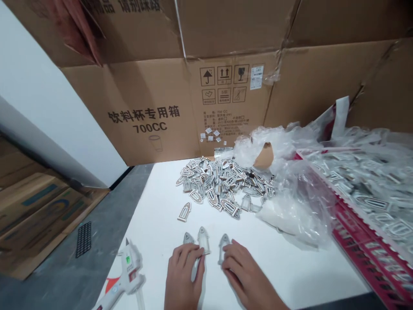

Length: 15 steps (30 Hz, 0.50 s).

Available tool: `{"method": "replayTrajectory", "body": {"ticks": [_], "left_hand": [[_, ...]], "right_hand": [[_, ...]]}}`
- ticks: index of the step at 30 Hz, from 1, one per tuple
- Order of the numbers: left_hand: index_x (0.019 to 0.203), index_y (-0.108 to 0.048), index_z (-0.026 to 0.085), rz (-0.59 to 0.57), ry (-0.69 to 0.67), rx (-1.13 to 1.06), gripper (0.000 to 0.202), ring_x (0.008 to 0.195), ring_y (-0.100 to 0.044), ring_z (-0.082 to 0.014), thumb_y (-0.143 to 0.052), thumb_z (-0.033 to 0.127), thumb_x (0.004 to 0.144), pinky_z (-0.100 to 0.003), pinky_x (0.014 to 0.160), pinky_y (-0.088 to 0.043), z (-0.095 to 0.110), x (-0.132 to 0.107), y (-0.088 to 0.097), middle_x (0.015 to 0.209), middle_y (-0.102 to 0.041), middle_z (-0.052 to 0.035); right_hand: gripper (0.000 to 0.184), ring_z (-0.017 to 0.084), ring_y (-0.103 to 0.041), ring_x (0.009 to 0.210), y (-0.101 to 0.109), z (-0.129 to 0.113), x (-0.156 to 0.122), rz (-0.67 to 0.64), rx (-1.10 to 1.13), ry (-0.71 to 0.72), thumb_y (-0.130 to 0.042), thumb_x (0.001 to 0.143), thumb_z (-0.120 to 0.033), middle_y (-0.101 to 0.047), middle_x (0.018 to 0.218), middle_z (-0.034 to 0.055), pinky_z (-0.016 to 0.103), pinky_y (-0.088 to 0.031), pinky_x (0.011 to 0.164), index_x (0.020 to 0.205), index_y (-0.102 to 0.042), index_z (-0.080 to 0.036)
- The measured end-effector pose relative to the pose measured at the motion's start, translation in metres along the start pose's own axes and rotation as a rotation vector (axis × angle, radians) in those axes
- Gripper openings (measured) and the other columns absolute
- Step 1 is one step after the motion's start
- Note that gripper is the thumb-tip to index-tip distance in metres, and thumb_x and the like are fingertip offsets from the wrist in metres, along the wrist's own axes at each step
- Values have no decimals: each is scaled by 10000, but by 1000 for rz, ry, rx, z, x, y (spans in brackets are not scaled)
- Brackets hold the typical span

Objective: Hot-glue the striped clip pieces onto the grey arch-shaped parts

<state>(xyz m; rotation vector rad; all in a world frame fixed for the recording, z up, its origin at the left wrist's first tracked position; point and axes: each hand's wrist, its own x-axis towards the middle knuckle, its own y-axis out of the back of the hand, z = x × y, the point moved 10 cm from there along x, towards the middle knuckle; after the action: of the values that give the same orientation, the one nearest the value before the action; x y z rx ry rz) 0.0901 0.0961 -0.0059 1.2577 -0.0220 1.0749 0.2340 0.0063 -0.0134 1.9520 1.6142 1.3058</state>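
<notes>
"Holding anything?"
"Your left hand (184, 269), fingers curled in, pinches a clear arch piece (203, 239) by its lower edge; another piece (187, 237) pokes out past its fingers. Your right hand (240, 267), loosely curled, touches a third piece (223, 249); I can't tell if it grips."
"Beyond them?"
"A loose piece (184, 212) on your white surface (151, 215), a heap of pieces (222, 181), then a cardboard box (155, 92)."

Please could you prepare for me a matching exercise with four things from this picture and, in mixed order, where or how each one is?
Things:
1. Hot glue gun
2. Plastic basket
3. Right hand
4. Black grid

Descriptions:
A. On the grey floor
B. Fingers at one arch-shaped piece
C. White, left of the left hand
D. Magenta, filled with grey pieces

Pairs: 1-C, 2-D, 3-B, 4-A
</notes>
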Motion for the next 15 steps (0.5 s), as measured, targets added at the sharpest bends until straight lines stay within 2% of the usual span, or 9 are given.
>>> {"method": "replayTrajectory", "body": {"ticks": [2,3,6,9,12,15], "left_hand": [[1101,-715,286,13,4,-2,158,1035,-697,-259,-628,202,999,-409,864,-599,-4,-2,0,1114,-740,-63],[1115,-716,288,14,12,-4,164,1057,-693,-265,-636,208,997,-414,877,-601,-6,-2,0,1144,-727,-75],[1129,-725,289,16,52,-18,177,1130,-670,-293,-663,221,978,-451,934,-594,-10,-3,0,1212,-695,-101],[1157,-730,294,-27,77,-14,215,1183,-643,-325,-660,225,965,-512,978,-555,-9,-4,-4,1263,-707,-102],[1278,-695,316,-134,-26,6,350,1283,-603,-334,-650,198,951,-543,1044,-498,5,-4,-11,1362,-723,-72],[1365,-646,317,-209,-164,26,451,1365,-574,-305,-640,145,948,-533,1140,-434,21,-6,-15,1420,-721,-30]], "right_hand": [[178,239,-665,1286,5,9,11,-16,51,-31,-559,1036,-136,-745,1135,36,496,-455,1249,1088,-640,-285],[180,249,-648,1322,13,22,15,19,28,-78,-553,1048,-158,-744,1189,51,500,-476,1234,1120,-655,-288],[337,317,-589,1389,43,72,22,169,-244,-242,-508,1068,-191,-681,1415,126,545,-554,1134,1376,-625,-258],[422,376,-553,1401,47,103,23,177,-419,-288,-496,1063,-188,-662,1469,148,617,-510,1132,1478,-570,-203],[378,352,-580,1364,39,107,14,154,-413,-279,-499,1070,-191,-692,1419,138,574,-488,1122,1438,-588,-195],[308,317,-628,1297,37,91,-2,150,-414,-279,-497,1074,-179,-731,1311,115,526,-475,1072,1355,-619,-217]]}}
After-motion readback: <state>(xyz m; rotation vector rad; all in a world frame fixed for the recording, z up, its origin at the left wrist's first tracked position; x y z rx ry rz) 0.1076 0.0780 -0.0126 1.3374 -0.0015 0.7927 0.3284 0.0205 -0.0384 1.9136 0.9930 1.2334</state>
